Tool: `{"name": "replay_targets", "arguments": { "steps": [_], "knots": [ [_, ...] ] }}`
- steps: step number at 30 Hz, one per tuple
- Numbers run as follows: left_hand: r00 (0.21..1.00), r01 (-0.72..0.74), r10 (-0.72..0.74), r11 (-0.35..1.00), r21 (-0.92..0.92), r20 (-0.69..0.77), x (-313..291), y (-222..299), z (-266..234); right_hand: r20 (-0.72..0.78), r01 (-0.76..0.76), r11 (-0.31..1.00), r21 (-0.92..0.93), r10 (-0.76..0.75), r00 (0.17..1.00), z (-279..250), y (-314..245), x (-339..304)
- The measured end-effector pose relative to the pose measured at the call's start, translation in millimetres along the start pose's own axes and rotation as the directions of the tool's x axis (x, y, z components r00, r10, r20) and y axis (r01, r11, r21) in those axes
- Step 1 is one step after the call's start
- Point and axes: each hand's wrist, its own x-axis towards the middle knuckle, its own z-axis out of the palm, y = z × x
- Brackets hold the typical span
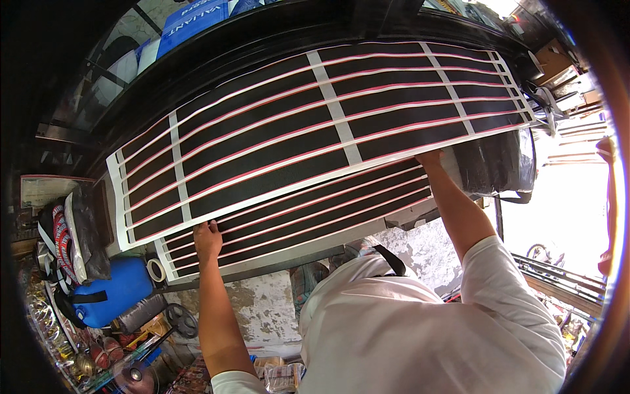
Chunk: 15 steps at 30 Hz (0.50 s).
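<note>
Plainly, left grip (208, 240) and right grip (430, 158) touch 1 striped sheet (262, 111) (black).

A blue cylinder (118, 289) is crossed by a black strap (90, 297). A roll of tape (149, 270) is seen just beside its right edge, and a dark handwheel (181, 320) is set to its lower right. Above it, a plastic-wrapped pack (77, 230) is propped. Higher up and to its right, a blue box (195, 26) is stored; far to its right, a motorcycle (539, 255) is parked.
</note>
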Motion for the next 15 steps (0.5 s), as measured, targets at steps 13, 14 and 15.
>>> {"name": "replay_targets", "arguments": {
  "steps": [13, 14, 15],
  "knots": [
    [0.991, -0.057, 0.047, 0.995, -0.084, -0.126, 0, -11, 11, -0.027, -0.008, 0.999, -0.050, 0.007, 1.000, 33, 23, 16],
    [0.986, -0.092, 0.076, 0.991, -0.096, -0.151, 1, -12, 12, -0.045, 0.013, 0.999, -0.039, -0.015, 0.999, 33, 25, 16],
    [0.993, -0.071, 0.063, 0.994, -0.079, -0.100, 3, -14, 11, -0.065, 0.035, 0.999, -0.028, -0.037, 0.997, 33, 27, 17]
  ]
}}
